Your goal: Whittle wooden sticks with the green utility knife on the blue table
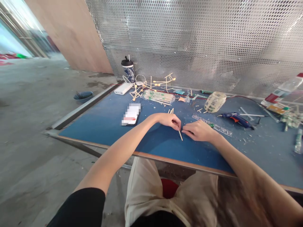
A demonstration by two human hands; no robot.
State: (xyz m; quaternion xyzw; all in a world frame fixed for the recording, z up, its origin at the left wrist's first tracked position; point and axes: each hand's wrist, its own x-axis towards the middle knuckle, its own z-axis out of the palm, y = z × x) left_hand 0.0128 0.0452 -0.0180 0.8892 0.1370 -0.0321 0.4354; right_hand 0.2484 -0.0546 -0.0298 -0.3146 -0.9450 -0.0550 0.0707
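Observation:
My left hand (169,120) is closed in a pinch above the blue table, with a thin wooden stick (181,135) slanting down from its fingertips. Just to the right, my right hand (199,130) has its fingers pressed together close to the stick's upper part. Whatever those fingers may hold is too small to see. Several short wooden sticks (172,110) lie just behind my left hand. A clear ruler (223,130) lies partly hidden behind my right hand.
A phone (131,115) lies left. Behind are a power bank (123,88), a lidded cup (128,70), glued stick frames (166,82) and bagged sticks (158,97). Rightward are a stick-built cylinder (215,102), a glue gun (236,119) and a plastic bottle (282,91). Perforated metal sheeting (189,41) stands behind.

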